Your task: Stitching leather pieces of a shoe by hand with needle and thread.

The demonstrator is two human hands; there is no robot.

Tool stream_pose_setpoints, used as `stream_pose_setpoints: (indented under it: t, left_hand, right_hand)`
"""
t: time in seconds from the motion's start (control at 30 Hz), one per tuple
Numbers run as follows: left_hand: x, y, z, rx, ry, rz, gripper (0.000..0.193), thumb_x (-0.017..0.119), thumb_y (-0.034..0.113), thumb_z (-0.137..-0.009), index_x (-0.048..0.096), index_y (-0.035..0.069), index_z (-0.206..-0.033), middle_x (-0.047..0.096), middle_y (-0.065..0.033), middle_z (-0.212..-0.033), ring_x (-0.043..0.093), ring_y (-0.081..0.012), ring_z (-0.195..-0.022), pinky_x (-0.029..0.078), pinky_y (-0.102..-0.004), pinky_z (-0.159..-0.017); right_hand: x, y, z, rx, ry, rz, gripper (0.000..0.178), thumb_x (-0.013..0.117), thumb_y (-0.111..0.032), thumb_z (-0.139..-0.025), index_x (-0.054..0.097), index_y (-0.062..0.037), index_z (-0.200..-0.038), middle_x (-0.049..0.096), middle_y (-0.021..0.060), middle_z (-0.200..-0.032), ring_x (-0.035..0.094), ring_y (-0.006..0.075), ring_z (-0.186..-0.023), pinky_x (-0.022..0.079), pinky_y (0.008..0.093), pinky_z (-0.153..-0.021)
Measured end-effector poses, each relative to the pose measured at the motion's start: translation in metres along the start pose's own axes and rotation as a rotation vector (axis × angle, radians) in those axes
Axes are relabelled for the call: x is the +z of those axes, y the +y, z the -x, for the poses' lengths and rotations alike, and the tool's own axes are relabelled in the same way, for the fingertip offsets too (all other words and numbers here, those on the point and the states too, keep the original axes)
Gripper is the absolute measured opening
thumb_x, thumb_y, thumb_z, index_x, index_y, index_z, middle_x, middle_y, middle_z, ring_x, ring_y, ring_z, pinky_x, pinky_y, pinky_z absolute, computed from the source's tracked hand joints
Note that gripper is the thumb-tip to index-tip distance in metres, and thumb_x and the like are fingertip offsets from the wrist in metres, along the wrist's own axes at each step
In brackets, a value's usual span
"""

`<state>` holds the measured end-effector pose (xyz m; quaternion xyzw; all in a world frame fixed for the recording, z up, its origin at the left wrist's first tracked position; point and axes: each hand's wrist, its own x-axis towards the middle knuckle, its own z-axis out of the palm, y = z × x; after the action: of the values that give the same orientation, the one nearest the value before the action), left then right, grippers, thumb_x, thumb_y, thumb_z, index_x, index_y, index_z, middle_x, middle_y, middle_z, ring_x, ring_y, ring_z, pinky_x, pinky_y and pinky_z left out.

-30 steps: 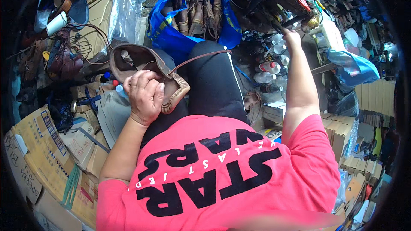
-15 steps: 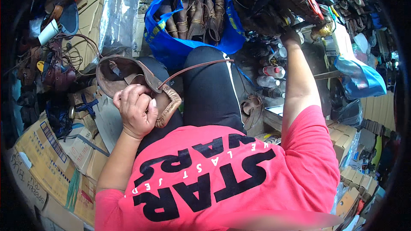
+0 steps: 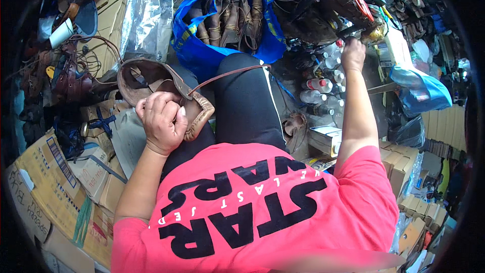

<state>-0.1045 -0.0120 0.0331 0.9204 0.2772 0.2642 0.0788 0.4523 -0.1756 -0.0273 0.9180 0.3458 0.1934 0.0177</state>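
Observation:
My left hand (image 3: 164,121) is closed on a brown leather shoe upper (image 3: 198,121) above my left thigh. The upper has a puckered, stitched toe and a wide curved collar. A long reddish-brown leather lace (image 3: 230,75) runs from it across my knees. Out at the far right, my right hand (image 3: 353,55) reaches to the edge of a cluttered bench (image 3: 323,0). Its fingers are curled beside a dark bar-like object (image 3: 352,31); what they hold, if anything, I cannot make out.
A blue bag (image 3: 189,53) of brown leather uppers stands beyond my knees. Several plastic bottles (image 3: 316,96) stand on the floor to the right. Cardboard boxes (image 3: 48,172) crowd the left. A light-blue plastic bag (image 3: 422,88) hangs at the right.
My right hand has come out of the dark area by the bench and shifted slightly right; more of it shows now. The left hand still holds the shoe upper in nearly the same place.

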Motion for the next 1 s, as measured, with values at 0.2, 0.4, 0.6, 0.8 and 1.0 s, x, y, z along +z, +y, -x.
stream_pose_setpoints:
  t: [0.2, 0.4, 0.6, 0.8, 1.0]
  left_hand:
    - [0.003, -0.004, 0.006, 0.017, 0.054, 0.007, 0.011, 0.064, 0.021, -0.078, 0.060, 0.011, -0.079, 0.062, -0.0045, -0.100, 0.057, -0.0251, -0.102, 0.033, -0.0427, -0.095]
    - [0.007, -0.006, 0.006, 0.046, 0.076, 0.034, 0.011, 0.064, 0.021, -0.079, 0.060, 0.011, -0.078, 0.063, -0.0034, -0.100, 0.057, -0.0242, -0.102, 0.032, -0.0426, -0.095]
    - [0.009, -0.004, 0.009, 0.066, 0.122, 0.059, 0.010, 0.064, 0.020, -0.080, 0.060, 0.011, -0.079, 0.063, -0.0027, -0.099, 0.058, -0.0226, -0.097, 0.033, -0.0407, -0.093]
    - [0.007, -0.007, 0.012, 0.031, 0.152, 0.079, 0.012, 0.064, 0.021, -0.084, 0.060, 0.012, -0.079, 0.063, -0.0016, -0.101, 0.058, -0.0215, -0.099, 0.033, -0.0404, -0.094]
    - [0.005, -0.009, 0.016, 0.022, 0.196, 0.001, 0.018, 0.065, 0.028, -0.088, 0.060, 0.013, -0.079, 0.063, -0.0008, -0.103, 0.056, -0.0233, -0.107, 0.031, -0.0419, -0.096]
  right_hand:
    - [-0.104, 0.027, 0.059, -0.134, 0.229, -0.301, 0.013, 0.052, -0.015, -0.098, 0.061, -0.0056, -0.100, 0.064, 0.0141, -0.098, 0.057, 0.0353, -0.095, 0.043, 0.0449, -0.086]
    - [-0.197, 0.013, 0.102, -0.158, -0.234, -0.775, 0.017, 0.053, -0.016, -0.101, 0.059, -0.0002, -0.099, 0.059, 0.0110, -0.084, 0.056, 0.0221, -0.079, 0.046, 0.0328, -0.075]
    - [-0.168, -0.043, 0.110, 0.263, -0.513, -1.397, 0.022, 0.051, -0.025, -0.104, 0.061, -0.0056, -0.105, 0.057, 0.0014, -0.088, 0.057, 0.0120, -0.078, 0.052, 0.0261, -0.069]
    - [-0.124, -0.112, 0.157, 0.259, -0.656, -1.584, 0.023, 0.051, -0.027, -0.104, 0.058, -0.0050, -0.108, 0.057, 0.0043, -0.095, 0.059, 0.0149, -0.090, 0.056, 0.0346, -0.086]
    - [-0.125, -0.116, 0.192, 0.199, -0.635, -1.725, 0.025, 0.046, -0.028, -0.106, 0.056, -0.0065, -0.113, 0.063, 0.0056, -0.115, 0.060, 0.0124, -0.107, 0.048, 0.0256, -0.090]
